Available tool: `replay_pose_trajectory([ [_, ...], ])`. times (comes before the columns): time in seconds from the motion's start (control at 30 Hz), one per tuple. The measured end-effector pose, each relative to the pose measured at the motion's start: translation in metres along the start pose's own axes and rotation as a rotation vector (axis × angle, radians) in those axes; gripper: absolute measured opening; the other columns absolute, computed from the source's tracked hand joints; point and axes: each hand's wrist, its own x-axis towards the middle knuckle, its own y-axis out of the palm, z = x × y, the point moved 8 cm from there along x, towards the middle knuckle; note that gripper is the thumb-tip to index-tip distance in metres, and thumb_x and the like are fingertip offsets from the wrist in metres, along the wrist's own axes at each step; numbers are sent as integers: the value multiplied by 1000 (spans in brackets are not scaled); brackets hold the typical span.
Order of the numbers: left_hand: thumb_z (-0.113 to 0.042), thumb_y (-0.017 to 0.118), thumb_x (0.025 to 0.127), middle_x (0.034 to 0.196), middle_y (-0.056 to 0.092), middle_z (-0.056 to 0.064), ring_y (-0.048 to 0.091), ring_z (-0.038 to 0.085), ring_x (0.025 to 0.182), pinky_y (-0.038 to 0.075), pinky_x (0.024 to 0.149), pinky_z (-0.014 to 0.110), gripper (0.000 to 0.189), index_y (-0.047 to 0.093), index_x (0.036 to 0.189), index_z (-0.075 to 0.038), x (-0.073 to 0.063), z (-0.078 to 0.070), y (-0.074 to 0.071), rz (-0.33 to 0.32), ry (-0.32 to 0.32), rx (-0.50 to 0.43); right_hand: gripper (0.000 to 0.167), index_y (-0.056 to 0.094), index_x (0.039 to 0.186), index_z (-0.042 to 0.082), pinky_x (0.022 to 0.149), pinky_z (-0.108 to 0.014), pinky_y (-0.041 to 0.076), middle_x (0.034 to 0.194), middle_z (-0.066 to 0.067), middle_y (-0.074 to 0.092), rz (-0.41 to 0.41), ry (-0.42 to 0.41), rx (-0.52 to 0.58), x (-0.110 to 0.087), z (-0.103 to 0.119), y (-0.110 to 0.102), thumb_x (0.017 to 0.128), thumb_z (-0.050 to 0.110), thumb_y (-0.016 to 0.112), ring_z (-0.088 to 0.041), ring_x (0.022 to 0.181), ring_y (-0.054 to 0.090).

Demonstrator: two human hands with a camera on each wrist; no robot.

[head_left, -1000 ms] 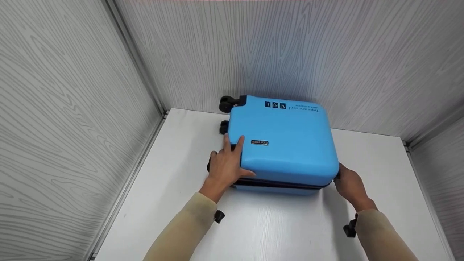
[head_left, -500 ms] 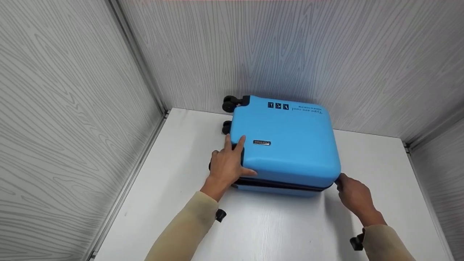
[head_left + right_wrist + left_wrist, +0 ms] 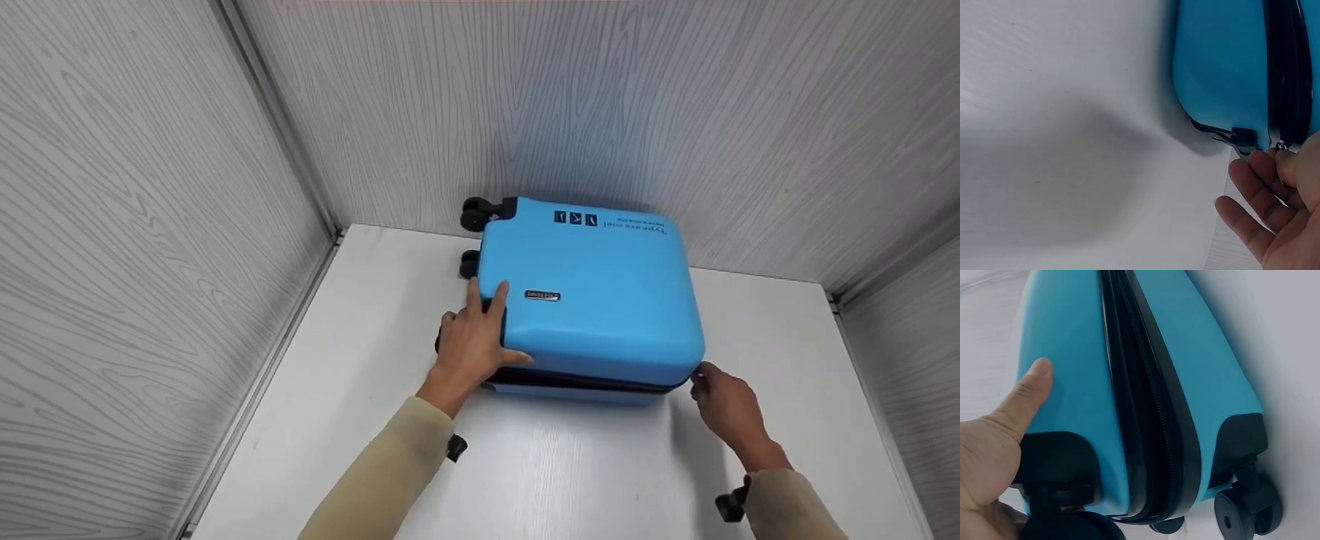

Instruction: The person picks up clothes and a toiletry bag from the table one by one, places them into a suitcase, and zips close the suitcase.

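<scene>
A light blue hard-shell suitcase (image 3: 585, 292) lies flat, its wheels (image 3: 474, 216) pointing left. My left hand (image 3: 471, 337) rests on its near left corner, fingers spread over the top edge and thumb (image 3: 1024, 396) straight along the side of the shell. At the near right corner, my right hand (image 3: 729, 409) pinches a small zipper pull (image 3: 1280, 146) between thumb and index finger; the other fingers are loosely bent. The black zipper seam (image 3: 1154, 394) runs around the side between the two shells. The pull is mostly hidden by the fingers.
The suitcase lies on a white surface (image 3: 570, 472), close to the wood-grain back panel (image 3: 585, 97). Similar panels stand at left (image 3: 135, 225) and right (image 3: 911, 315). A black latch-like fitting (image 3: 1244, 138) shows on the suitcase end beside the right hand.
My right hand has moved nearer to me around the right corner. The suitcase has shifted slightly right, and my left hand has stayed on its corner.
</scene>
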Motion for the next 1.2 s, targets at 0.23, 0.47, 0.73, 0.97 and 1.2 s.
replay_pose_trajectory([
  [0.23,-72,87,69,173,7,29,51,49,139,45,107,70,132,19,171,-22,0,-9,-1,42,26,90,16,67,107,2,68,-37,48,94,-12,73,50,88,116,3,-3,11,108,12,54,-26,82,66],
  [0.47,-66,88,75,176,12,18,8,50,161,26,118,77,122,23,170,-27,0,-31,8,21,171,183,25,71,118,2,72,-38,51,103,-16,76,40,140,138,5,-10,13,110,16,52,-32,95,71],
  [0.73,-75,83,71,176,16,12,6,45,163,37,113,74,123,22,170,-33,5,-30,13,-17,190,148,20,74,104,3,65,-36,44,89,-11,75,-39,140,100,6,-7,6,107,13,57,-23,76,62],
  [0.97,-76,82,72,176,17,11,7,43,163,45,110,69,123,21,170,-33,5,-29,14,-16,204,145,14,74,99,2,64,-37,43,86,-11,71,-86,112,51,6,-6,4,104,10,62,-24,74,59],
  [1.2,-74,84,72,176,20,10,9,42,163,51,106,65,120,25,169,-33,6,-29,10,-28,208,113,13,69,94,1,62,-40,41,82,-11,62,-128,86,11,4,-4,3,102,6,60,-25,71,54],
])
